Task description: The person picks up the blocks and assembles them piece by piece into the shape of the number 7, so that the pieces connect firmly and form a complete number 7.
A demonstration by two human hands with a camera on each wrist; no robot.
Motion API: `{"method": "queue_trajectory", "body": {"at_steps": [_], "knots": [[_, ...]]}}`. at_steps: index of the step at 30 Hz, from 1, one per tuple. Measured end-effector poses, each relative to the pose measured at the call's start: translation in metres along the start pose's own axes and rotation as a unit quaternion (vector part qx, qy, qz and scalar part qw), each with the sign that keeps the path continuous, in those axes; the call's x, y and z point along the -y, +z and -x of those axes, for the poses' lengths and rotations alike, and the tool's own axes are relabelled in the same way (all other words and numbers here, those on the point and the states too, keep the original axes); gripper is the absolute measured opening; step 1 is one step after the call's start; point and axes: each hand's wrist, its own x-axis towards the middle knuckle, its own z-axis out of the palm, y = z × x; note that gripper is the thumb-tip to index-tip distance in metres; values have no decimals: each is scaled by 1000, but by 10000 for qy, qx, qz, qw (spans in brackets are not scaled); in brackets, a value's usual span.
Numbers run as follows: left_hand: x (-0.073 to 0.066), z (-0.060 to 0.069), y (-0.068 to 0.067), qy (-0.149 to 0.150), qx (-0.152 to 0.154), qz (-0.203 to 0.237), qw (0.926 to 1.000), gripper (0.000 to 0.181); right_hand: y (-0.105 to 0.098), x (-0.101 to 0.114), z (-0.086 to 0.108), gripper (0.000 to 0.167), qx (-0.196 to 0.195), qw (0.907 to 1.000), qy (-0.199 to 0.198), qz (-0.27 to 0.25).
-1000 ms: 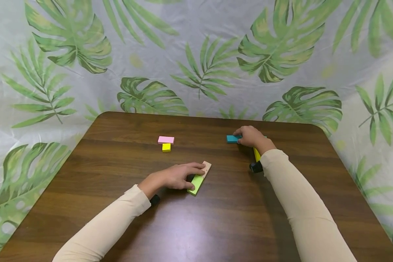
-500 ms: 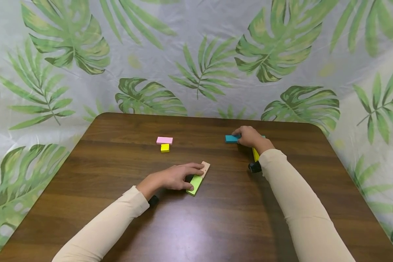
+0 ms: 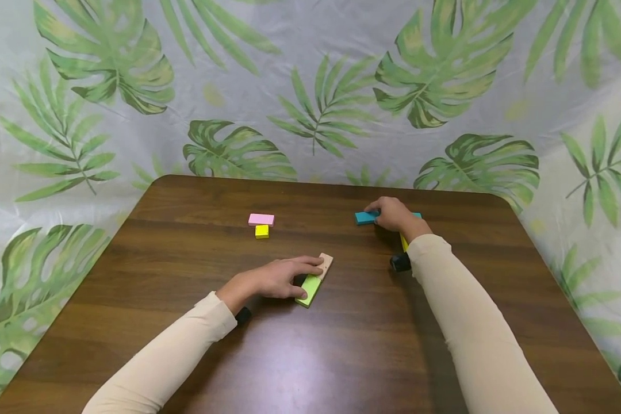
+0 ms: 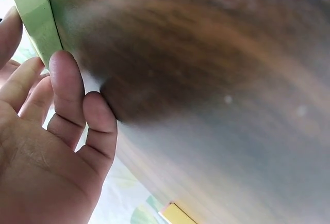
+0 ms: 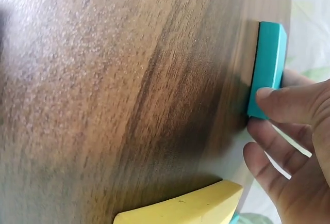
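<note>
Left hand (image 3: pixel 274 280): thumb and fingers grip the green block (image 3: pixel 310 286), end to end with the beige block (image 3: pixel 327 263) on the tabletop (image 3: pixel 186 264). Right hand (image 3: pixel 393 214) pinches the blue block's (image 3: pixel 364 218) end. Blocks probably light, stiff; best held by opposite sides.

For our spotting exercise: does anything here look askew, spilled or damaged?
The green block and wooden block under the left hand lie slanted, unlike the pink block, roughly parallel to the far table edge. Nothing looks spilled or damaged.
</note>
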Motion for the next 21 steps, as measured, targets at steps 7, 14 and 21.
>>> {"method": "queue_trajectory", "body": {"at_steps": [7,14,21], "knots": [[1,-1,0,34,40,-28,10000,59,4,-2,0,46,-113,9999,-48,-50],[1,0,-2,91,132,11,9999,60,13,8,3,44,-284,9981,-367,-394],[3,0,-1,74,142,46,9999,60,16,20,-1,44,-244,9971,-693,-202]]}}
